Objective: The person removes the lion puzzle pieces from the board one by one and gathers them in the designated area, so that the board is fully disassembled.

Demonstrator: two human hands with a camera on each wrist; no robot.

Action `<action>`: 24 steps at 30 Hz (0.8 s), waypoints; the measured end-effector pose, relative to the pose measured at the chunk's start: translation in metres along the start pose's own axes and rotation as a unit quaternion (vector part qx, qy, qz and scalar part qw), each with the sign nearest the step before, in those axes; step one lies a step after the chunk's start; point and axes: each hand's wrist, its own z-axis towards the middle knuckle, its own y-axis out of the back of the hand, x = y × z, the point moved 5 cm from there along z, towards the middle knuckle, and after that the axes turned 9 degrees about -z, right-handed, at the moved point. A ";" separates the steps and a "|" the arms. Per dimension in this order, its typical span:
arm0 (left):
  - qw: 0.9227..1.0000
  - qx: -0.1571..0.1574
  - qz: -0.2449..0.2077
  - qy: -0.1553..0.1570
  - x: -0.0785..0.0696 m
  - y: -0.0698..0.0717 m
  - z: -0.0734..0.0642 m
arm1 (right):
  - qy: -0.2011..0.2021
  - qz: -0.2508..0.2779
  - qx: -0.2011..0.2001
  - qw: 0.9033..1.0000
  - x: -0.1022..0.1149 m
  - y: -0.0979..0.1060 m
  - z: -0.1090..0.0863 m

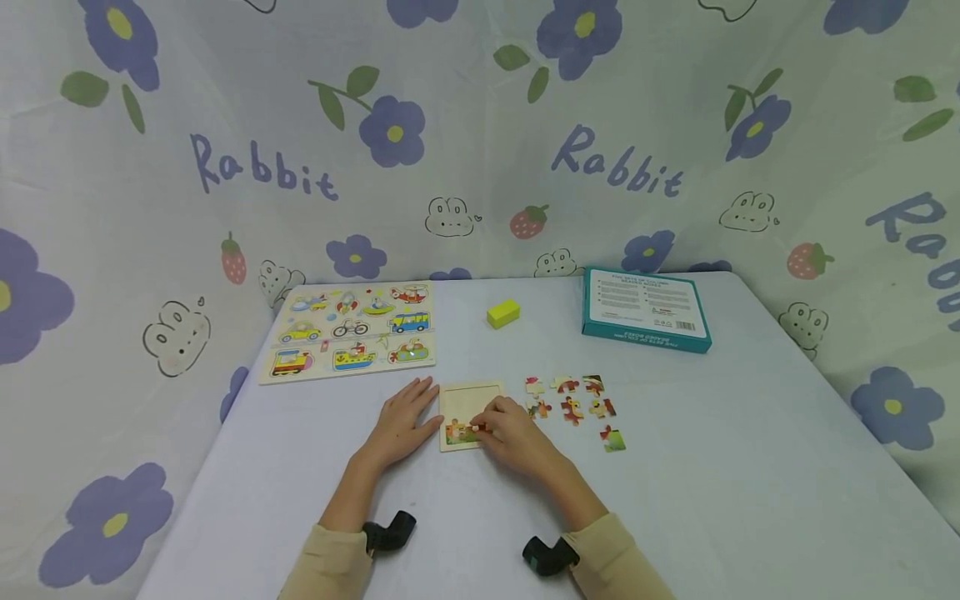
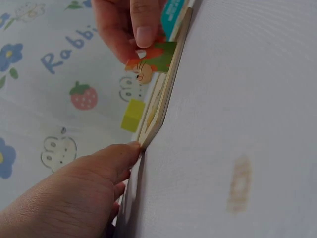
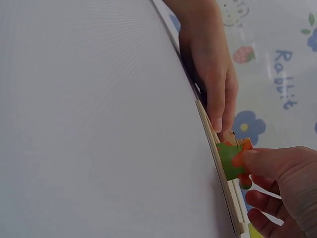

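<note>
A small square wooden puzzle tray (image 1: 467, 402) lies on the white cloth in front of the person. My left hand (image 1: 402, 421) lies flat along the tray's left side, its thumb and fingertips at the edge, fingers fairly straight. Between thumb and fingers my right hand (image 1: 513, 435) pinches a jigsaw piece (image 3: 229, 159), green and orange with part of an animal face. That piece stands tilted over the tray's near row in the wrist views. Beside it, a fitted jigsaw piece (image 1: 454, 432) occupies the near left corner. Several loose jigsaw pieces (image 1: 573, 410) lie right of the tray.
A larger wooden vehicle puzzle board (image 1: 350, 332) lies at the back left. Behind the tray is a yellow block (image 1: 503, 313). At the back right rests a teal and white box (image 1: 647, 309). A patterned cloth (image 1: 480, 150) hangs behind the table.
</note>
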 end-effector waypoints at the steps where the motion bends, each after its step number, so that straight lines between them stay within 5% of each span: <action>1: 1.000 0.000 -0.001 0.000 0.000 0.000 0.000 | 0.000 0.001 0.000 1.000 0.000 0.000 0.000; 15: 1.000 -0.004 0.000 -0.004 -0.002 0.001 0.000 | -0.001 -0.007 -0.004 1.000 -0.004 0.002 -0.001; 24: 1.000 -0.001 -0.002 0.000 -0.002 0.000 0.000 | -0.050 0.046 0.002 0.998 -0.018 0.008 -0.010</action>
